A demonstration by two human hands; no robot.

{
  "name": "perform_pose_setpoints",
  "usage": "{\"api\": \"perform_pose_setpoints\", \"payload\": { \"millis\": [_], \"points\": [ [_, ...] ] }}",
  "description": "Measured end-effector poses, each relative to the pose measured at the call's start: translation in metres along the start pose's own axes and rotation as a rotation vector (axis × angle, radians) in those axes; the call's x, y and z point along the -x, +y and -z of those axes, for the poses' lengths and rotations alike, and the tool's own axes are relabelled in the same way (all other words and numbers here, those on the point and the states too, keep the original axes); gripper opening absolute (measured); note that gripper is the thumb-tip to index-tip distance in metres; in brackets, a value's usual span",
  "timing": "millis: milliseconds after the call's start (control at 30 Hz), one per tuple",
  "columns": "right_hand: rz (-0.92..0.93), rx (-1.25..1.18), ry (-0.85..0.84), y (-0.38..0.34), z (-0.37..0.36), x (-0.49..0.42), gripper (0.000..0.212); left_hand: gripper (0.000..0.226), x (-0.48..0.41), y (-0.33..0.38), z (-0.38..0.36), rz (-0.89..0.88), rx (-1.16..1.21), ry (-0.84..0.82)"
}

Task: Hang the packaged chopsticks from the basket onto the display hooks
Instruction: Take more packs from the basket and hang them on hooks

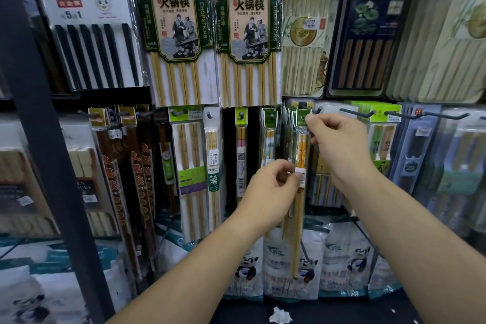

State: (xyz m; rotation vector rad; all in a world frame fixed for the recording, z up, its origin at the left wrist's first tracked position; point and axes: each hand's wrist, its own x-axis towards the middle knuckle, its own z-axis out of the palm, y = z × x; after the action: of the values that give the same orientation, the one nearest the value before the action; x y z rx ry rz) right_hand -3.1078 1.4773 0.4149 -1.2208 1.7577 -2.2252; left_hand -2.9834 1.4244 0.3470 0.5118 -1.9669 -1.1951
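clear plastic sleeves the chopstick pack (301,166) i hold in both hands, upright against the display. my right hand (339,144) pinches the green header card at the pack's top, thumb and forefinger closed on it, right at the tip of a dark display hook (313,110). my left hand (273,187), lower and to the left of the right one, is closed on the pack's middle near the white barcode label, steadying it. i cannot tell whether the header's hole is on the hook yet; my fingers cover that spot.

risks, as i judge them: the hole may miss the upturned tip, so the pack drops once i let go. the thin header could tear if i force it. just left of my right hand more packs crowd the same hook, and pushing could knock them off. the loose lower end below my left hand may swing into the bagged goods (297,265) beneath.

counts: one pack in hand, two hands on it. right of my right hand i see three bare hook tips. above both hands hang two large hot-pot chopstick packs (210,34). no basket is in view.
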Motion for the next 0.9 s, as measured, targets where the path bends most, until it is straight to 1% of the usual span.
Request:
{"api": "perform_pose_setpoints", "payload": {
  "millis": [167, 367, 733, 800, 833, 900],
  "points": [
    [-0.030, -0.043, 0.057, 0.002, -0.002, -0.004, 0.013, 0.004, -0.002, -0.003, -0.004, -0.031, -0.029, 0.006],
    [-0.020, -0.008, 0.062, 0.004, -0.005, -0.009, 0.022, 0.004, -0.001, -0.006, -0.002, -0.043, -0.040, 0.037],
    [0.041, 0.055, 0.084, 0.016, -0.009, -0.015, 0.023, 0.005, -0.002, -0.006, -0.004, 0.007, -0.068, 0.077],
    [0.064, 0.080, 0.086, 0.017, -0.008, -0.013, 0.019, 0.002, -0.003, -0.004, -0.004, -0.003, -0.118, 0.076],
    [0.075, 0.086, 0.086, 0.018, -0.007, -0.012, 0.017, 0.004, -0.003, -0.003, -0.003, -0.028, -0.186, 0.070],
    [0.099, 0.074, 0.083, 0.022, -0.005, -0.008, 0.011, 0.009, -0.003, -0.001, 0.001, -0.142, -0.469, 0.071]
  ]
}}
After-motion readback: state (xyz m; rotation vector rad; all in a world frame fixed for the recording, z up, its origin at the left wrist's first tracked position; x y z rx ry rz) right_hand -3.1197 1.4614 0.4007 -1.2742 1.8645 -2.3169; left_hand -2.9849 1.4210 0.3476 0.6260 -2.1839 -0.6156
